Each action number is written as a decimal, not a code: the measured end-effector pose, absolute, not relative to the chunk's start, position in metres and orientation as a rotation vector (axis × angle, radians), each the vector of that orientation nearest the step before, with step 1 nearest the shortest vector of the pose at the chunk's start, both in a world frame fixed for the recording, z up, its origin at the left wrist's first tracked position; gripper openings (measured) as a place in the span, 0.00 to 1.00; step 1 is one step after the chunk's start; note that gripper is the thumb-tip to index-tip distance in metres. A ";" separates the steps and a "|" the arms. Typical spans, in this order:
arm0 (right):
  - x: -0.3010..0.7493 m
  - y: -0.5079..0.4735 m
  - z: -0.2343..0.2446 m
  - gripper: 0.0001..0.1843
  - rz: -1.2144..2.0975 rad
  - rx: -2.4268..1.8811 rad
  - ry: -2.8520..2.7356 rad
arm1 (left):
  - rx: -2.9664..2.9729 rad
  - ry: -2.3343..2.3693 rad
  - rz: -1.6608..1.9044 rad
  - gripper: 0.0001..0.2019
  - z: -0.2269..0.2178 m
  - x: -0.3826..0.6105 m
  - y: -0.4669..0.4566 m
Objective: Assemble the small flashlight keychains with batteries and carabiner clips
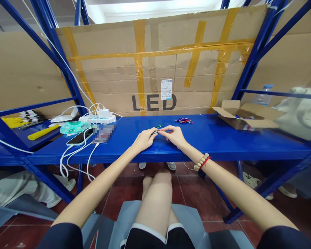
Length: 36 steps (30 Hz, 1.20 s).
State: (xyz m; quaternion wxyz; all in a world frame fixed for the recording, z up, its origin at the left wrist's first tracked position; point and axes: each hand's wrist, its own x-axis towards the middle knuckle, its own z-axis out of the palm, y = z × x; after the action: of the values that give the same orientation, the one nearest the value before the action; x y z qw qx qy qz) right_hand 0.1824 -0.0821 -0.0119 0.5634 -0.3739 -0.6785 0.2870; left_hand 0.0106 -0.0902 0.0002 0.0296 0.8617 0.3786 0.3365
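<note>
My left hand [145, 139] rests at the front part of the blue table and holds a small, shiny dark green piece [154, 132] between thumb and fingers. Its exact kind is too small to tell. From the other side, my right hand [175, 136] meets it with thumb and forefinger pinched at the piece's right end. Just beyond the fingertips lies another slim green piece [159, 126] on the table. Farther back and to the right is a little pile of red, blue and purple pieces [184, 120].
Phones [80, 137], white cables and a power strip [101, 119] crowd the blue table [134, 121] on the left, near a turquoise packet [74, 127]. An open cardboard box [242, 122] stands at the right. A taped cardboard panel [106, 79] closes the back between blue posts.
</note>
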 end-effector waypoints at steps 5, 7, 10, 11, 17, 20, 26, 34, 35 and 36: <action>0.182 -0.084 -0.011 0.22 0.679 -0.889 -1.598 | 2.661 1.159 1.036 0.11 0.000 0.010 -0.090; 0.182 -0.084 -0.011 0.22 0.686 -0.889 -1.595 | 2.661 1.163 1.031 0.12 0.000 0.010 -0.090; 0.182 -0.083 -0.012 0.21 0.692 -0.884 -1.594 | 2.660 1.169 1.025 0.12 0.000 0.010 -0.091; 0.182 -0.083 -0.012 0.21 0.693 -0.882 -1.594 | 2.658 1.170 1.025 0.12 0.001 0.010 -0.091; 0.182 -0.082 -0.012 0.23 0.685 -0.895 -1.594 | 2.653 1.181 1.028 0.12 0.000 0.011 -0.090; 0.182 -0.083 -0.011 0.23 0.683 -0.903 -1.596 | 2.652 1.177 1.039 0.12 -0.001 0.010 -0.090; 0.182 -0.085 -0.010 0.23 0.673 -0.894 -1.600 | 2.658 1.161 1.034 0.12 0.000 0.010 -0.090; 0.183 -0.082 -0.012 0.22 0.697 -0.890 -1.594 | 2.651 1.177 1.027 0.12 0.001 0.011 -0.092; 0.183 -0.082 -0.012 0.22 0.695 -0.891 -1.597 | 2.652 1.177 1.024 0.12 0.001 0.011 -0.092; 0.183 -0.082 -0.012 0.22 0.693 -0.892 -1.599 | 2.651 1.180 1.020 0.12 0.001 0.011 -0.092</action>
State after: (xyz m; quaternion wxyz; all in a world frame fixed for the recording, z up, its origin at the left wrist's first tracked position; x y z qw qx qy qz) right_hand 0.1830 -0.0821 -0.0120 0.5579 -0.3781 -0.6778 0.2938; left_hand 0.0111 -0.0923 0.0015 0.0326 0.8614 0.3835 0.3315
